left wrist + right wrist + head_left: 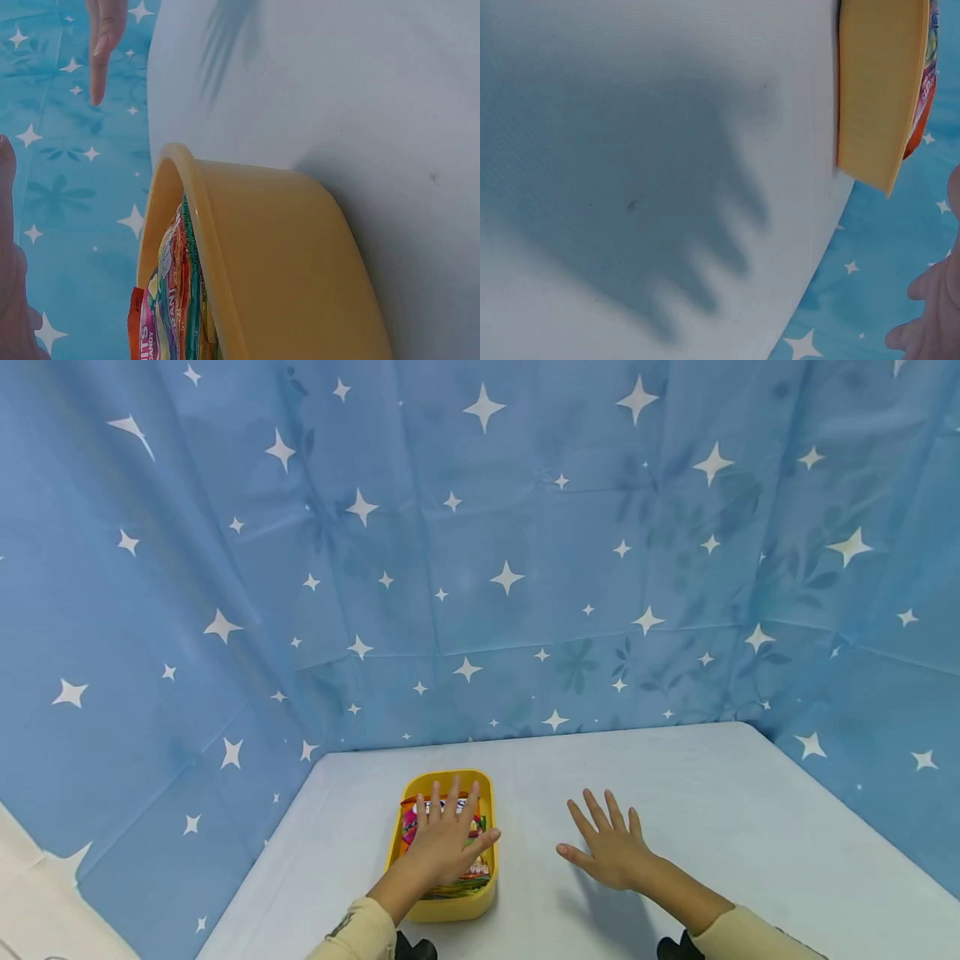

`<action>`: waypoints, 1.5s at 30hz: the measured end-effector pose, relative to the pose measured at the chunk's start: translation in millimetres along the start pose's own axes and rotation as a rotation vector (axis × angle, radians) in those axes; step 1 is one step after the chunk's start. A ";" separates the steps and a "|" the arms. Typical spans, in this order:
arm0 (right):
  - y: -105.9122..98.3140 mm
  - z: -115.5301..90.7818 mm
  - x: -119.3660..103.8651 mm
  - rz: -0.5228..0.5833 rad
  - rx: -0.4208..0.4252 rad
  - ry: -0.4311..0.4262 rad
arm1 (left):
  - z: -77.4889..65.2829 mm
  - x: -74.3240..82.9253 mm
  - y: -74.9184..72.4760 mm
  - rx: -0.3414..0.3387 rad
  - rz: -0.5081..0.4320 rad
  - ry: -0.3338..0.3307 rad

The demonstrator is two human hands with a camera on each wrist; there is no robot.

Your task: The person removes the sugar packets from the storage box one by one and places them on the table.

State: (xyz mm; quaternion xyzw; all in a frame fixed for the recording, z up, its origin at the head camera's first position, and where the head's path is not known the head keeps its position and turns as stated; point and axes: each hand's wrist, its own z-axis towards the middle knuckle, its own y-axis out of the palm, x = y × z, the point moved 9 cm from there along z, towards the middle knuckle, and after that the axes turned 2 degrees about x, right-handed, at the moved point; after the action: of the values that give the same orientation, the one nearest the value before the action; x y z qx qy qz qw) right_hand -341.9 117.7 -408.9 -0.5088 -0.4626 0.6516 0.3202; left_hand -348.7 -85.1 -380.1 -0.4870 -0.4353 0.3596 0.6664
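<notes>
My left hand [445,846] hovers over a yellow tub [459,908], its fingers straight and spread. Colourful candy packets [480,852] fill the tub, partly hidden beneath that hand. In the left wrist view the packets [176,277] stand a little above the rim of the tub [277,247]. To the right of the tub, my right hand [617,853] is held above the white table with fingers spread and nothing in its grasp. Its shadow falls on the tabletop in the right wrist view, where the tub [877,90] shows at the upper right.
A white-covered table [540,793] lies under both hands, and its far edge meets a blue curtain [525,627] with white stars. The curtain also runs along the left and right sides. Beige sleeves [360,931] cover the forearms.
</notes>
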 end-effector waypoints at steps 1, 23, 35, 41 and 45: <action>0.2 0.4 -0.6 -0.001 -0.004 -0.002 | -0.6 -0.4 -0.1 -0.002 -0.003 -0.002; 25.5 42.1 -78.6 0.756 -0.210 0.078 | -28.6 -109.4 14.2 0.181 -0.772 -0.329; 54.2 66.1 -118.1 1.008 -0.263 0.173 | -35.4 -141.0 71.1 0.157 -1.237 -0.487; 64.3 68.7 -123.2 1.055 -0.268 0.242 | -32.8 -139.7 67.9 0.136 -1.275 -0.447; 74.8 70.0 -122.3 1.137 -0.280 0.249 | -36.4 -142.7 75.2 0.109 -1.294 -0.467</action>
State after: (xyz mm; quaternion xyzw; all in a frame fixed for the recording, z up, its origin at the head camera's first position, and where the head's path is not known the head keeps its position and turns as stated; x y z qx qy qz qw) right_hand -371.2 -37.8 -429.7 -0.7865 -0.1583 0.5890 -0.0971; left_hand -370.7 -206.2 -490.6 -0.0049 -0.7517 0.0063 0.6594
